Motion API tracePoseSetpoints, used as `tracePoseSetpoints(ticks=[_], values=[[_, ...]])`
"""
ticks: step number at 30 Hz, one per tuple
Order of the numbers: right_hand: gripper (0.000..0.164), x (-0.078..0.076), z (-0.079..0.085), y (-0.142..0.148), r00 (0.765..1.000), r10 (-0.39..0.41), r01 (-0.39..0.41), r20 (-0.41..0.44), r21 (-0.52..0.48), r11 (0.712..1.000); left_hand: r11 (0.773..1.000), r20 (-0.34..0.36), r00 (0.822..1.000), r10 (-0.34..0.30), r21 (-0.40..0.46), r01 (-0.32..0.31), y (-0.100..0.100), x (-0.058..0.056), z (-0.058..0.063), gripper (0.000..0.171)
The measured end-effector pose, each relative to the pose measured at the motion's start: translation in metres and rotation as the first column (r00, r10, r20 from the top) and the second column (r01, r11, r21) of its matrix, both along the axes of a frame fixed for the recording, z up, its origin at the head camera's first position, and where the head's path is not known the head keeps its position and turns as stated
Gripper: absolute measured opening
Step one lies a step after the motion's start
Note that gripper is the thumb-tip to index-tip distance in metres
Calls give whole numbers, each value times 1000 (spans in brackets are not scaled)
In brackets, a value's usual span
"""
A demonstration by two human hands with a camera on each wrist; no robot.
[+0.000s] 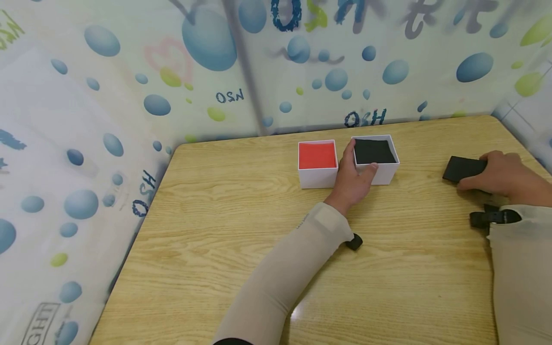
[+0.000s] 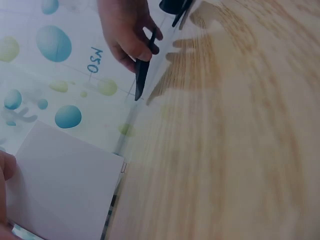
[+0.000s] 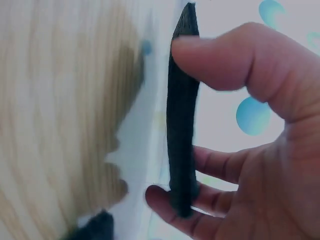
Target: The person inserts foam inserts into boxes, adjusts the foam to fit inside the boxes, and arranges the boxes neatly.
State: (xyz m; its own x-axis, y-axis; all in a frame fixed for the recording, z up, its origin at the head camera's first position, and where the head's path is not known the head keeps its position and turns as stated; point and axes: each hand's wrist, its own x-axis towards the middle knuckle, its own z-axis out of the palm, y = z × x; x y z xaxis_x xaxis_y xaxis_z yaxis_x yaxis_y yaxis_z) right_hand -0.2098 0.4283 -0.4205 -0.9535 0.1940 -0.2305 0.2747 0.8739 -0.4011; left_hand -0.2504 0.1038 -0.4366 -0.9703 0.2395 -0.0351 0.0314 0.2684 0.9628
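Note:
My left hand (image 1: 352, 184) grips a white box (image 1: 384, 175) at its left side, thumb over the front rim. A flat black piece (image 1: 374, 151) lies in that box, near its top. Left of the hand stands a second white box (image 1: 318, 179) with a flat red piece (image 1: 316, 155) in it. Over the table's right part, my right hand (image 1: 509, 175) pinches a thin black rectangular piece (image 1: 465, 168) between thumb and fingers. The right wrist view shows this black piece (image 3: 181, 125) edge-on; whether it is cloth, paper or foam I cannot tell.
The boxes stand near the back edge of a wood-grain table (image 1: 207, 230). Behind and left of it hangs a pale wall covering (image 1: 276, 72) with blue and green spots. Black straps (image 1: 491, 217) sit at the right wrist.

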Motion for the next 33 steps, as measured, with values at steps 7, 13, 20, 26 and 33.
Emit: tracePoseSetpoints(ticks=[7, 13, 20, 26, 33], values=[[101, -6, 3, -6, 998, 18, -19, -53, -10, 1000, 1000, 7, 1000, 3, 7, -3, 0, -2, -1, 79], [96, -8, 10, -14, 981, 17, -40, -191, -117, 992, 1000, 6, 1000, 3, 7, -3, 0, -1, -1, 78], [94, -11, 21, -38, 942, 20, -107, -335, -244, 964, 1000, 6, 1000, 2, 4, -2, -1, 0, 0, 78], [90, -16, 23, -72, 920, 16, -174, -392, -371, 912, 1000, 4, 1000, -2, 12, 2, -1, 0, -1, 78], [84, -15, 24, -109, 898, 40, -257, -439, -447, 857, 1000, -10, 1000, -12, 20, 12, -1, -2, -1, 78]])
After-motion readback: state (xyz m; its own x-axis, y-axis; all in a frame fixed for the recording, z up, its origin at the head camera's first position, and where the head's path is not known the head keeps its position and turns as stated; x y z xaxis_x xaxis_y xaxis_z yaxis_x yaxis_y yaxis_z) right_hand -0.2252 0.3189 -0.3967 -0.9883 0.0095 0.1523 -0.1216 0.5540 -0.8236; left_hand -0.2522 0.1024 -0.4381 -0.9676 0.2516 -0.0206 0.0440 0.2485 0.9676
